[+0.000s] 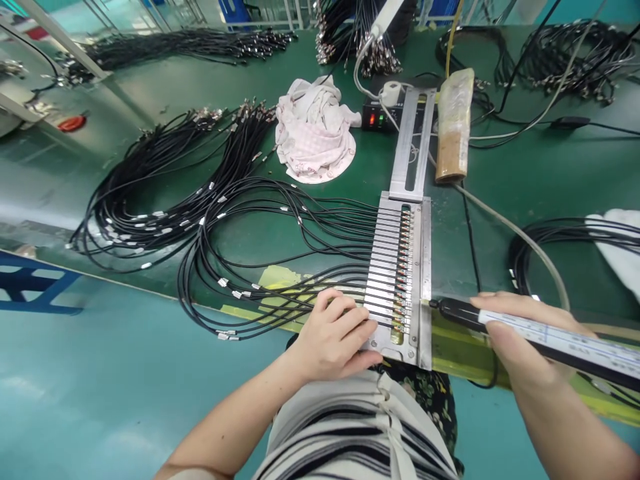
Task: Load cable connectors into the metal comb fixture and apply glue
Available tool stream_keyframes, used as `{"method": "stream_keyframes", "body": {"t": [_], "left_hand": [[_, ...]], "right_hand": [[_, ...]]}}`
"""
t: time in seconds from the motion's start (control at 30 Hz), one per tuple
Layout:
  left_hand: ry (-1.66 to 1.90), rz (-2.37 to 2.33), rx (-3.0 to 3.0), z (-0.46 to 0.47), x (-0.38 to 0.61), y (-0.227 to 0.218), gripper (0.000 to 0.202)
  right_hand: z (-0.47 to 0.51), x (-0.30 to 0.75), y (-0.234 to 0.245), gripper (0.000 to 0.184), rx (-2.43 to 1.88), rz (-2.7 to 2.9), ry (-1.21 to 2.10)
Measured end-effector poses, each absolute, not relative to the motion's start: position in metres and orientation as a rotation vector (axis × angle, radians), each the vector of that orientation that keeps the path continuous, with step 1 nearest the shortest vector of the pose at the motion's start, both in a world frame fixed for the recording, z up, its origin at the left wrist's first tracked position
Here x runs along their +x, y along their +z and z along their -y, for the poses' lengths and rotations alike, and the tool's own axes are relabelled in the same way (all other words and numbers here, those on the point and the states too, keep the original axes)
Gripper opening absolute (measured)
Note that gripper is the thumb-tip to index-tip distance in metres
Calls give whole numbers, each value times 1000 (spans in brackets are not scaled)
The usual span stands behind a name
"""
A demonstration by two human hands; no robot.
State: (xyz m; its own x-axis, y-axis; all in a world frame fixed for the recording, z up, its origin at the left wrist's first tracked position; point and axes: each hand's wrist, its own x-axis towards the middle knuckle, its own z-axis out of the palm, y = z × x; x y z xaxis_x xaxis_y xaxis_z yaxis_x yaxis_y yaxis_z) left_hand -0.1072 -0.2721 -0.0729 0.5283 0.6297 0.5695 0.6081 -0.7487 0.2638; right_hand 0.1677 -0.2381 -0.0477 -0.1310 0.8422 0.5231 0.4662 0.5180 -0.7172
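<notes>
A metal fixture lies near the front edge of the green bench, with several black cables clamped side by side in its slots. My left hand rests on the fixture's near left corner, fingers curled and pressed onto the cables there. My right hand grips a long black and white soldering iron like a pen. The iron's dark tip points left and sits right at the fixture's right edge.
Large bundles of black cables spread over the bench to the left. A crumpled pink cloth lies behind, beside a small control box with lit lamps. A brown wrapped block and more cable coils lie on the right.
</notes>
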Motion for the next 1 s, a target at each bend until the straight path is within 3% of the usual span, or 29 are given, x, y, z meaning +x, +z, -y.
{"method": "stream_keyframes", "body": {"t": [0.37,1.0], "left_hand": [[1036,-1106,2722,272,-106,-70,36],[1024,-1130,2696,272,-107,-72,36]], "right_hand": [[232,150,-35,10,-1005,1969,282],[235,151,-46,12,-1039,1898,494]]}}
